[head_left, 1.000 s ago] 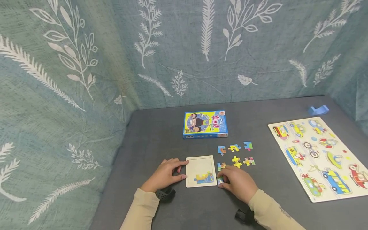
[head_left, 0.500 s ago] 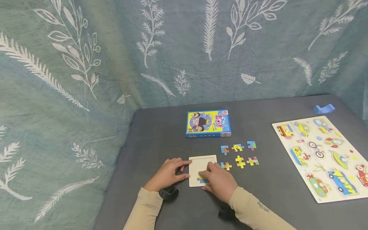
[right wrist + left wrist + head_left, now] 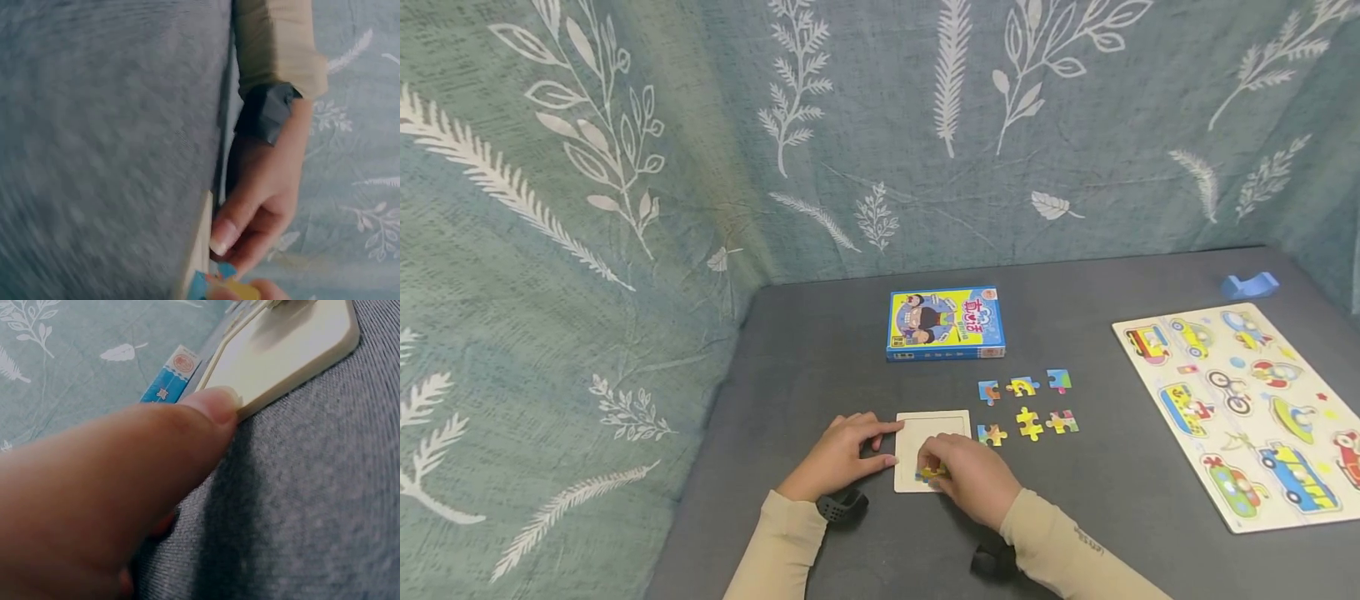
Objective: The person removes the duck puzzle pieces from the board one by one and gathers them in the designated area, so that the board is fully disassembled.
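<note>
A small square wooden puzzle tray (image 3: 917, 432) lies on the dark table. My left hand (image 3: 842, 454) rests beside it, index fingertip at the upper left corner and thumb on the left edge. In the left wrist view, the thumb (image 3: 215, 406) touches the tray's rim. Over the tray's lower part, my right hand (image 3: 973, 477) pinches a yellow and blue jigsaw piece (image 3: 929, 473). The right wrist view shows this piece tilted at the fingertips; whether it is one piece or joined pieces I cannot tell. Several loose jigsaw pieces (image 3: 1029, 423) lie right of the tray.
A blue and yellow box (image 3: 946, 323) lies behind the tray. At the right is a large wooden vehicle puzzle board (image 3: 1240, 417), with a blue tape-dispenser-like object (image 3: 1250, 286) behind it. A patterned curtain (image 3: 850, 125) hangs around the table.
My right hand has moved left from a jigsaw piece beside the tray to over the tray, where it now pinches a yellow and blue piece. The left hand has stayed at the tray's edge.
</note>
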The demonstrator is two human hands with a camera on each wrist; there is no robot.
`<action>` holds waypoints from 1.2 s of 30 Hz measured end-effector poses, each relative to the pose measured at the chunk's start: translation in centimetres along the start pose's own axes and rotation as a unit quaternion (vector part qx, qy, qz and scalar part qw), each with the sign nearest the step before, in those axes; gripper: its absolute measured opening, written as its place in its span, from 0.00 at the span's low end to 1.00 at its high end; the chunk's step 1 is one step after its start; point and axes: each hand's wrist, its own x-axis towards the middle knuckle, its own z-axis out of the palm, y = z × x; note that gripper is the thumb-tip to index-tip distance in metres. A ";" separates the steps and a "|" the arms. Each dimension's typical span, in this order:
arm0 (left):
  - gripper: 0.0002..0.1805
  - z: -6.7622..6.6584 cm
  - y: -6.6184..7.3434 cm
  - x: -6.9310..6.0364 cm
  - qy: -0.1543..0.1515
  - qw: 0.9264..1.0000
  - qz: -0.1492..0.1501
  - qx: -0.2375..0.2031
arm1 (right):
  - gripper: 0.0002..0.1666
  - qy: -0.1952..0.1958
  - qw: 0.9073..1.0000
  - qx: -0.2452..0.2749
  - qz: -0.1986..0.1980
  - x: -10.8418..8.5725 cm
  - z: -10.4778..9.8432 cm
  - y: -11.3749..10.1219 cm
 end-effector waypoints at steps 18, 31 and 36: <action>0.27 0.4 0.3 0.3 -0.002 1.000 -0.018 0.002 | 0.12 0.086 0.995 0.018 0.040 -3.8 -9.0 4.2; 0.25 0.4 0.1 0.5 0.005 0.999 -0.036 -0.005 | 0.18 0.053 0.990 -0.101 0.087 -9.0 -6.7 7.1; 0.25 0.4 0.3 0.4 0.008 0.999 -0.040 -0.008 | 0.18 0.069 0.988 -0.128 0.052 -8.5 -6.5 6.7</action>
